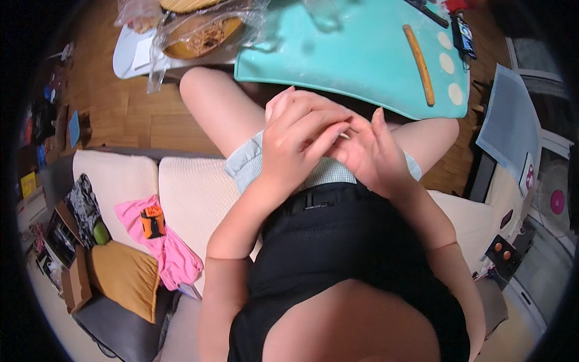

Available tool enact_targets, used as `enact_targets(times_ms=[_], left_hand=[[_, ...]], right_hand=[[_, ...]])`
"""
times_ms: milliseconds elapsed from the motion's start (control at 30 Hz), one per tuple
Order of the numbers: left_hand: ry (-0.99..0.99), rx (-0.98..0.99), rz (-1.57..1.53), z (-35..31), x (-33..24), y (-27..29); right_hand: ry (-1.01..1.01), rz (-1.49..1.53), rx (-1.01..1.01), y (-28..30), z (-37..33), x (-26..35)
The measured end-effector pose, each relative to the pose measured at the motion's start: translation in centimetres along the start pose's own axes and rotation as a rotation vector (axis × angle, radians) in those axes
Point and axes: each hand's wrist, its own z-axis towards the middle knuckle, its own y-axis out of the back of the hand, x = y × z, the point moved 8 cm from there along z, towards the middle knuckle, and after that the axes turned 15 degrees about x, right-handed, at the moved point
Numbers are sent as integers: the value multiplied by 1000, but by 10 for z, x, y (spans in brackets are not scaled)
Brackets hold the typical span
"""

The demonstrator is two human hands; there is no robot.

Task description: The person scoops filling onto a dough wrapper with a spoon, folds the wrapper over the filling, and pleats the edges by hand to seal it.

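Over my lap, just off the near edge of a teal mat [338, 72], my two hands come together. My left hand [298, 130] is closed, its fingers bent over toward the right palm. My right hand [374, 148] is cupped with its thumb raised, its fingers partly hidden behind the left. A small pale sliver shows between them; its kind is hidden. On the mat's right side lies a wooden rolling pin [419, 66]. Thin round dough wrappers [446, 63] line up beyond it along the right edge. A brown bowl [175, 49] of minced filling [207, 37] stands back left.
Clear plastic film [250, 21] drapes around the bowl on a white side table [123, 63]. A phone [464, 37] lies at the mat's right edge, near a dark long-handled tool [427, 12]. Beside me the cream sofa [187, 187] holds a pink cloth [175, 259] and a mustard cushion [120, 274].
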Motion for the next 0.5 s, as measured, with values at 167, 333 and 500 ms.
enact_targets(times_ms=[167, 333, 500], left_hand=[[-3, 106, 70, -1, -5, 5], [-62, 170, 151, 2, -16, -3], [-93, 167, 197, 1, -18, -9]], right_hand=[[62, 65, 126, -1, 6, -9], [48, 61, 108, 4, 4, -12], [53, 47, 104, 5, 0, -10]])
